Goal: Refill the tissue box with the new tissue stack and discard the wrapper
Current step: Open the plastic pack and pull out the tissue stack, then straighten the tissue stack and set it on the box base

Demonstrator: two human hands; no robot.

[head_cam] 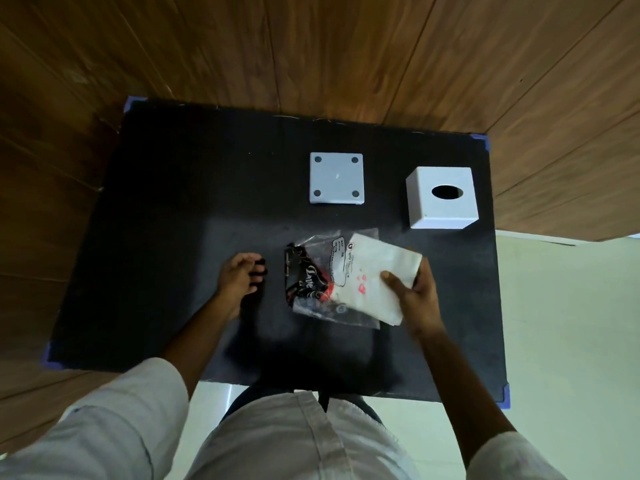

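A white tissue stack [375, 271] lies on the black table, half out of its clear printed wrapper [311, 282]. My right hand [414, 292] grips the stack's right end. My left hand [239, 277] hovers just left of the wrapper, fingers apart, apart from it and holding nothing. The white tissue box cover [443, 199], with an oval slot on top, stands at the back right. Its flat white base plate [336, 178], with a round pad at each corner, lies to the left of the cover.
The black table top [173, 220] has blue corner guards. A wooden wall runs behind it and along the left. Pale floor tiles show to the right and under the near edge. My light shirt fills the bottom of the view.
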